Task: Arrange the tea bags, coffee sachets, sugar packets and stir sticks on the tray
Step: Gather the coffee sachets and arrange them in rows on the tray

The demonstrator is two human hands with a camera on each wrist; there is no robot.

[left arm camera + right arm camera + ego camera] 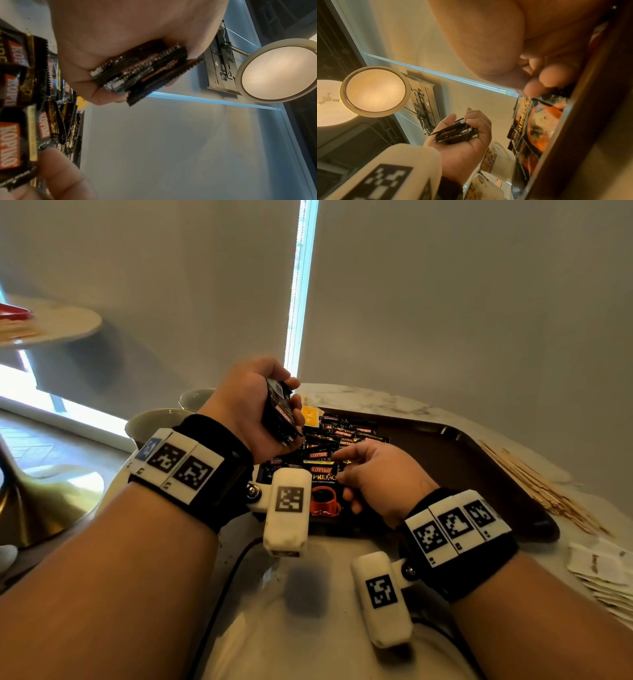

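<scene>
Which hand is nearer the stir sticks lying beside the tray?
Right. The right hand is over the tray, whose right rim borders the stir sticks; the left hand is raised at the tray's far-left corner, gripping coffee sachets.

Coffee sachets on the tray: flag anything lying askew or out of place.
The coffee sachets lie overlapped at mixed angles at the tray's left end, not in rows. The stir sticks and white packets sit off the tray.

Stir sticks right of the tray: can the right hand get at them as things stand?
Probably yes. The stir sticks lie uncovered on the table beside the tray, on the right hand's own side, but that hand pinches a coffee sachet and must release it first.
</scene>
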